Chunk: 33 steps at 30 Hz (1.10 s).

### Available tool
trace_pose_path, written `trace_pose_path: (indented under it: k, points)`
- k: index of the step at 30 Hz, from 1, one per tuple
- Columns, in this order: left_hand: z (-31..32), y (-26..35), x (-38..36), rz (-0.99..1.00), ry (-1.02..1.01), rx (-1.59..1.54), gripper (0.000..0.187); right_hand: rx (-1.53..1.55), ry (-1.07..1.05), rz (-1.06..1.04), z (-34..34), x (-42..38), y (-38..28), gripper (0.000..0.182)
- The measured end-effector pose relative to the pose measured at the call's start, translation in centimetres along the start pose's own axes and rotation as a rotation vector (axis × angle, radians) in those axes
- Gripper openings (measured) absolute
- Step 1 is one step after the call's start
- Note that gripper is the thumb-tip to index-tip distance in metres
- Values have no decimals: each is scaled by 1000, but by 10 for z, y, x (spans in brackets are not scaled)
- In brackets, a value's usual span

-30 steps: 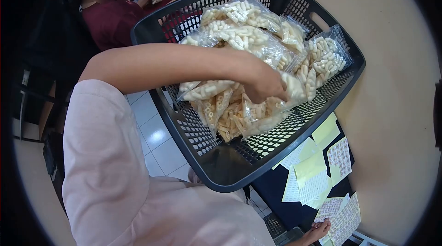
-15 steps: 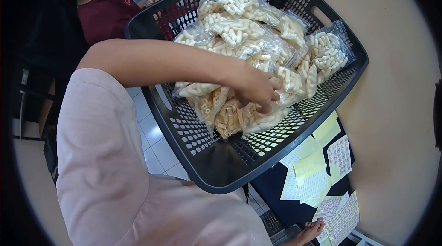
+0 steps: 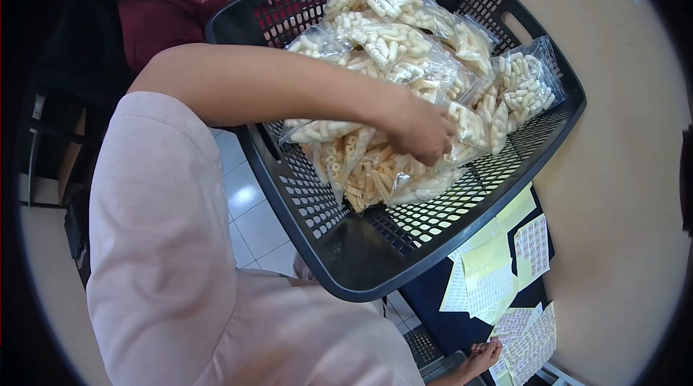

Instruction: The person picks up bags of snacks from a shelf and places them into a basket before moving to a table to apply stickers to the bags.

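My left hand (image 3: 424, 132) is inside a black plastic basket (image 3: 328, 270), its fingers curled down on a clear plastic bag of pale snack pieces (image 3: 432, 162); the fingertips are partly hidden. Around it lie several bags of whitish, stick-shaped snacks (image 3: 390, 43). Another bag (image 3: 530, 86) leans against the basket's right end. Below the hand, a bag of yellower, ring-like pieces (image 3: 368, 176) shows. At the lower right, my right hand (image 3: 482, 358) hangs low beside printed label sheets (image 3: 530, 339), fingers bent together; whether anything is between them cannot be made out.
A person in a maroon shirt (image 3: 170, 18) is at the upper left, beyond the basket. More label sheets and yellow papers (image 3: 485, 263) lie on a dark surface below the basket. A beige wall (image 3: 613, 169) runs along the right; white floor tiles (image 3: 249, 191) show at left.
My left hand has moved slightly right and up among the bags, its fingers more curled. In view, the basket sits a little further right. The other person's arm has shifted.
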<state>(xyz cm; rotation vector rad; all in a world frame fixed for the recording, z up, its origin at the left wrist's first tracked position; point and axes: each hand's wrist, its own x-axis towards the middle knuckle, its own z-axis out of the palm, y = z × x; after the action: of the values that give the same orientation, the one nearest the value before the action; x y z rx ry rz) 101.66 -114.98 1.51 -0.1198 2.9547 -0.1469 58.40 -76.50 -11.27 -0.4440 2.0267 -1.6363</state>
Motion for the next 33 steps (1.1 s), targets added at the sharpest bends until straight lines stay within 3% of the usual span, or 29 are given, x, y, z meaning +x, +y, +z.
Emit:
trace_pose_path:
  k: [2, 7, 9, 12, 13, 15, 16, 18, 20, 22, 26, 28, 30, 32, 33]
  points:
    - [-15, -17, 0, -8, -189, -199, 6, -10, -12, 6, 2, -2, 2, 10]
    - [-59, -41, -14, -132, -142, -504, 7, 12, -26, 24, 10, -5, -2, 11]
    - [-71, -52, -25, -171, 204, -647, 9, -2, -27, 22, 16, -5, -9, 11]
    - [-72, -63, -27, -386, 495, -539, 14, -9, -53, -3, 27, -4, -22, 11]
    - [-70, -61, -26, -387, 498, -541, 14, 1, -75, -27, 31, -3, -26, 11]
    - [-66, -52, -22, -663, 522, -284, 20, -17, -99, -43, 42, -1, -35, 11]
    - [-64, -45, -19, -664, 525, -283, 20, -34, -124, -56, 49, 0, -39, 11]
    - [-60, -30, -10, -743, 309, -344, 25, -41, -132, -68, 61, 1, -46, 12]
    - [-53, -24, -3, -657, -190, -883, 27, -53, -161, -57, 69, -1, -49, 12]
    - [-42, -16, -1, -689, -593, -659, 31, -58, -176, -60, 71, -2, -46, 12]
    - [-30, -8, 5, -676, -725, -502, 36, -9, -207, -54, 70, -6, -33, 11]
    - [-27, 0, 8, -565, -558, -475, 43, -7, -208, -28, 67, -11, -28, 11]
    - [-36, 12, -2, -610, -511, -481, 45, -32, -185, -18, 67, -13, -25, 11]
    - [-18, 10, -4, -531, -265, -366, 38, -19, -188, -1, 64, -11, -19, 11]
    - [-13, 2, 5, -539, -327, -389, 32, -9, -188, 15, 63, -11, -16, 11]
